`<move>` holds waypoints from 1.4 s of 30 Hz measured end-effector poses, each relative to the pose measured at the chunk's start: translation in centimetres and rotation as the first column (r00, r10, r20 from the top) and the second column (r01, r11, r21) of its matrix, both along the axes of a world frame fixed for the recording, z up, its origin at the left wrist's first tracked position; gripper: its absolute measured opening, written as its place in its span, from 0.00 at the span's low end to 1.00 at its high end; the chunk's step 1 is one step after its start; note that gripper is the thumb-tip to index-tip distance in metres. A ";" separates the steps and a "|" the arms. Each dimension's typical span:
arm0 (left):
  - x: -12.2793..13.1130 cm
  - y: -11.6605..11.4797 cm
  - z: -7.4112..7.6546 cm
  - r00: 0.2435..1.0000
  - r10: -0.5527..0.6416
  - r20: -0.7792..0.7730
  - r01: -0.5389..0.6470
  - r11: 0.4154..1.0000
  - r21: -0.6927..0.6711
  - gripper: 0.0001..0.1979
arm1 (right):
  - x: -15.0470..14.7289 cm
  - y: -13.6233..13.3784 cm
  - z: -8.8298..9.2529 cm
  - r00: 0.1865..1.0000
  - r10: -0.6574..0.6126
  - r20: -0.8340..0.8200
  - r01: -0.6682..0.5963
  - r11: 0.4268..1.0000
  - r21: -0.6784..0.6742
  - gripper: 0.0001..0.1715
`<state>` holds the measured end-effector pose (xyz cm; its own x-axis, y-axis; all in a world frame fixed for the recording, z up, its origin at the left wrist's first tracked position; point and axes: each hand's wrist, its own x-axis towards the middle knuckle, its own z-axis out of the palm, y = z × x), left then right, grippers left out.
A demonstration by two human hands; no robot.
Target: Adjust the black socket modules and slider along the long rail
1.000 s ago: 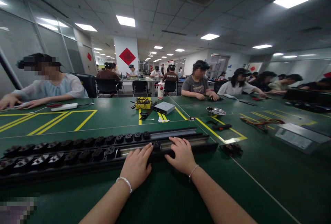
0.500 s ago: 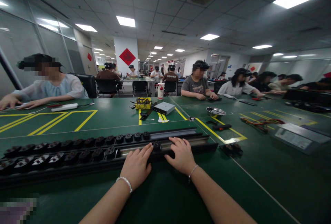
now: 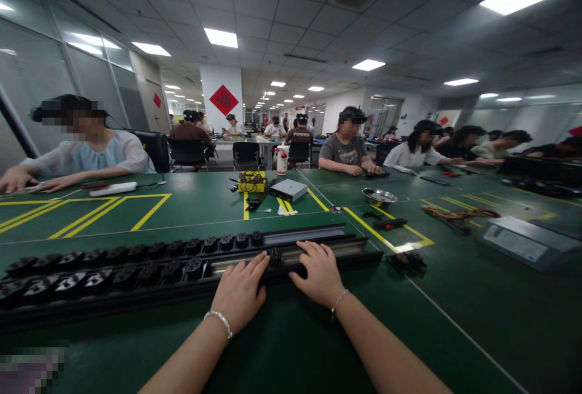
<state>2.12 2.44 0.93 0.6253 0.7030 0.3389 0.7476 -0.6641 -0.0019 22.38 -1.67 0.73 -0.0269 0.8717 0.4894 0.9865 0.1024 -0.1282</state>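
Observation:
Two long black track rails [image 3: 318,259] lie side by side in front of me, each holding a row of round black plug modules [image 3: 157,248]. One single module [image 3: 275,257] sits apart from the others in the nearer rail, between my hands. My left hand [image 3: 240,288] rests on that rail, fingers stretched, its index fingertip against or right beside the left side of the module. Across the same rail, to the right of the module, lies my right hand [image 3: 319,273] with fingers spread towards the far edge and thumb at the near edge. The left thumb is partly hidden.
Beyond the rails stand a grey metal box [image 3: 288,190], a yellow cable-wrapped block [image 3: 252,182], a steel bowl [image 3: 379,196] and a white bottle [image 3: 282,160]. Black parts [image 3: 406,262] lie past the rail's right end, near a power supply [image 3: 522,240]. Other people sit across the green table [image 3: 291,345].

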 end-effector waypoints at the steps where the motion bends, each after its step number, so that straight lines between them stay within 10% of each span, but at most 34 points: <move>1: 0.0 0.0 0.0 1.000 0.002 -0.002 -0.002 1.000 0.000 0.28 | 0.0 0.0 0.0 1.000 0.000 0.000 0.000 1.000 -0.001 0.14; 42: 0.1 -0.2 0.5 1.000 0.023 -0.013 -0.023 0.999 -0.039 0.28 | -0.1 -0.1 0.2 1.000 -0.001 0.008 0.001 1.000 -0.028 0.15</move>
<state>2.23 2.21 1.44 0.6128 0.7299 0.3029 0.7628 -0.6464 0.0143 22.31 -1.78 0.96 -0.0297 0.8849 0.4649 0.9876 0.0978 -0.1231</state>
